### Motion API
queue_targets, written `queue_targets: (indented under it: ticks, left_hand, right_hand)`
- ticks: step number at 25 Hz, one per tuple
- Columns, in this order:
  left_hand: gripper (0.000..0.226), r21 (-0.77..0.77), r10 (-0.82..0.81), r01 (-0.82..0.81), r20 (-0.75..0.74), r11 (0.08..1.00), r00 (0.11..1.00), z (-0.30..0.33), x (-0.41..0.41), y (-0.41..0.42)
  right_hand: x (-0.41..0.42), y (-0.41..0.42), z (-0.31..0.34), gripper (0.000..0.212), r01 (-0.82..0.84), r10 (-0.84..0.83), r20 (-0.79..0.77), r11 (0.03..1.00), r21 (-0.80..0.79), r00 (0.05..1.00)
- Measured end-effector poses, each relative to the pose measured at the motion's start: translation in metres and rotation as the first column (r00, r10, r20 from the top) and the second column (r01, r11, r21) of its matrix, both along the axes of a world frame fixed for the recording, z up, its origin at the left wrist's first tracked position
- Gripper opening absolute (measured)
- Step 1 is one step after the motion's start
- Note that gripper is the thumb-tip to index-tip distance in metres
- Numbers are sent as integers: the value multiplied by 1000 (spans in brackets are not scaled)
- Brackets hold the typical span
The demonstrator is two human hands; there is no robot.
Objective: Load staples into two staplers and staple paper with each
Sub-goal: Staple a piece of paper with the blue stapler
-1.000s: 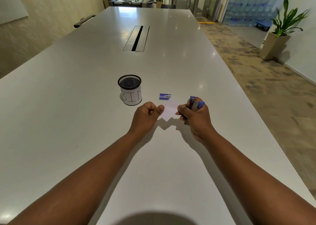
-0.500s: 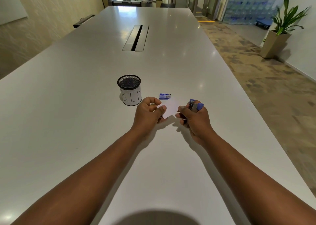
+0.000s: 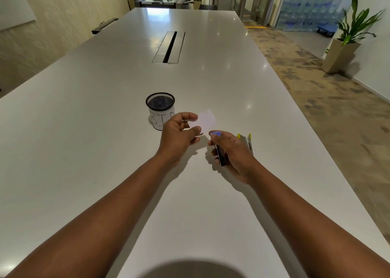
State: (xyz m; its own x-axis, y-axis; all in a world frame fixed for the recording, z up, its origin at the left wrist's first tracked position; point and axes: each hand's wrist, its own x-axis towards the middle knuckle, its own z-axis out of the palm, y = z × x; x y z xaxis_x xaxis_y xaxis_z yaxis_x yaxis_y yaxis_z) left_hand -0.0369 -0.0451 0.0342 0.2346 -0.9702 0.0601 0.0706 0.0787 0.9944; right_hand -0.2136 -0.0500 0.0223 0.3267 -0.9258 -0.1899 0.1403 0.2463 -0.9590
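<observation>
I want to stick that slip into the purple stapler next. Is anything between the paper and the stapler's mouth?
Nothing visible. The left hand pinches the paper slip just above and left of the purple stapler in the right hand; only open air separates them.

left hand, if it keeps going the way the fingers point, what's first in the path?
The left hand points right and slightly away, pinching the paper slip. Past the slip, bare table follows; nothing else stands in that line. The purple stapler in the right hand sits nearer the camera, probably off that path; depth is unclear.
</observation>
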Motion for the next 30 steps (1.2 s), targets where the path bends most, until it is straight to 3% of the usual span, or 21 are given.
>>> queue_targets:
  ticks: [2, 9, 22, 30]
  left_hand:
    - [24, -1, -26, 26, 39, 1000, 999, -1, 0, 1]
    - [22, 1, -61, 62, 97, 998, 993, 5, -2, 5]
    - [17, 96, -114, 98, 175, 991, 978, 17, -1, 6]
    - [16, 149, -108, 83, 172, 985, 979, 13, 1, 6]
  right_hand:
    - [1, 1, -1, 8, -7, 8, 6, 999, -51, 1000]
    - [6, 3, -1, 40, 39, -35, 59, 997, -67, 998]
    - [9, -2, -2, 48, 60, -54, 111, 997, -47, 992]
    - [12, -5, -10, 40, 55, -54, 100, 998, -7, 994]
